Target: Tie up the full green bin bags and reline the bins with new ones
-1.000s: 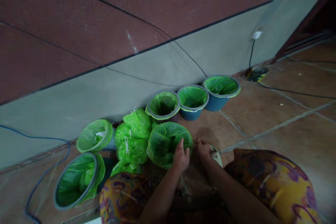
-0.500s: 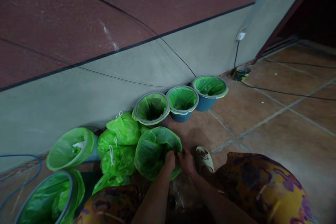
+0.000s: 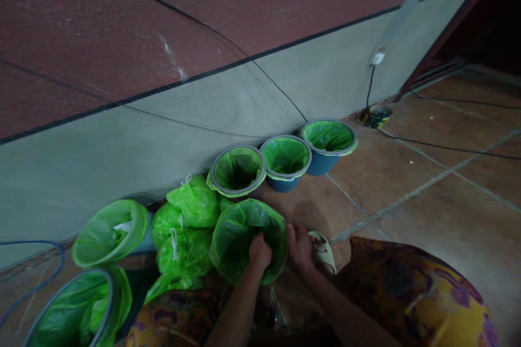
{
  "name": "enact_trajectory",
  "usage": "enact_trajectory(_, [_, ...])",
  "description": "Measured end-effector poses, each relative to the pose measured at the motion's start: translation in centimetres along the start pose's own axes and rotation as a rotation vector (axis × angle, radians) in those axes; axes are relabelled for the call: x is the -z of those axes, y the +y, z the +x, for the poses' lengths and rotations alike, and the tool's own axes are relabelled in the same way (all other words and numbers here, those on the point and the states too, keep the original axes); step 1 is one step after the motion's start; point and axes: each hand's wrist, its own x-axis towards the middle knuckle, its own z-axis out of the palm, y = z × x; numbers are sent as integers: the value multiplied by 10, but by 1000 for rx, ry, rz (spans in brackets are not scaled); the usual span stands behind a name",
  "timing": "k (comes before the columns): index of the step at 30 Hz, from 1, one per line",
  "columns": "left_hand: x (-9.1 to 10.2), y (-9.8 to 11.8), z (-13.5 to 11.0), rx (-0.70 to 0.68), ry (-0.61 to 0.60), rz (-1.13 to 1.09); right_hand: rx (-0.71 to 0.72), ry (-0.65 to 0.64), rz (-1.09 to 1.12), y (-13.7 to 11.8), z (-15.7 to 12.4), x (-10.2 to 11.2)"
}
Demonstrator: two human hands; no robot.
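A green plastic bag liner (image 3: pixel 238 233) is stretched over a pot on the tiled floor right in front of me. My left hand (image 3: pixel 259 252) is closed on the near rim of that liner. My right hand (image 3: pixel 300 246) grips the liner's right edge beside it, fingers curled. A pale sandal (image 3: pixel 323 249) shows just right of my right hand. My knees in yellow and purple patterned cloth (image 3: pixel 415 287) fill the bottom of the view.
Three blue pots lined with green bags (image 3: pixel 287 158) stand in a row against the grey wall. Tied green bags (image 3: pixel 191 217) lie left of the liner. Two more lined pots (image 3: pixel 108 230) sit at far left. Cables (image 3: pixel 443 146) cross the floor at right.
My hands came together on the liner's near rim, then my left hand slid down onto the rim and closed. The view swung slightly left.
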Motion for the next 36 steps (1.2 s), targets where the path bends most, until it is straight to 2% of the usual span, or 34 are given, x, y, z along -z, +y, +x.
enact_trajectory(2, [1, 1, -10, -40, 39, 18, 65, -5, -32, -5, 20, 5])
enact_trajectory(4, [-5, 3, -24, -141, 43, 45, 127, -52, -78, -13, 37, 2])
enact_trajectory(6, [-17, 2, -37, -225, -35, 107, 168, -134, -126, -21, 48, -7])
enact_trajectory(9, [-32, -1, -48, -229, -182, 251, 153, -292, -209, -30, 51, -25])
enact_trajectory(11, [-36, -5, -50, -228, -226, 320, 120, -341, -253, -31, 47, -32])
enact_trajectory(15, [-26, -17, -55, -280, -270, 399, 62, -321, -283, -20, 28, -31])
enact_trajectory(19, [2, -39, -60, -393, -384, 469, 10, -199, -158, -2, 5, -13])
enact_trajectory(21, [20, -44, -53, -386, -433, 404, -27, -69, -42, 1, 3, 0])
enact_trajectory(23, [34, -39, -37, -308, -408, 189, -67, 28, 6, -1, 13, 12])
enact_trajectory(25, [37, -24, -14, -202, -164, 5, -89, 47, -6, -8, 33, 21])
enact_trajectory(26, [33, -15, -2, -158, -54, -44, -85, 26, -19, -12, 44, 23])
enact_trajectory(27, [27, -6, 9, -133, -2, -78, -72, -11, -29, -15, 55, 23])
enact_trajectory(29, [9, 10, 28, -72, 39, -102, -24, -107, -30, -22, 72, 19])
enact_trajectory(33, [-22, 26, 54, 1, -30, -35, 114, -243, 54, -29, 82, 2])
enact_trajectory(36, [-31, 29, 69, 10, -72, 10, 190, -288, 60, -30, 78, -9])
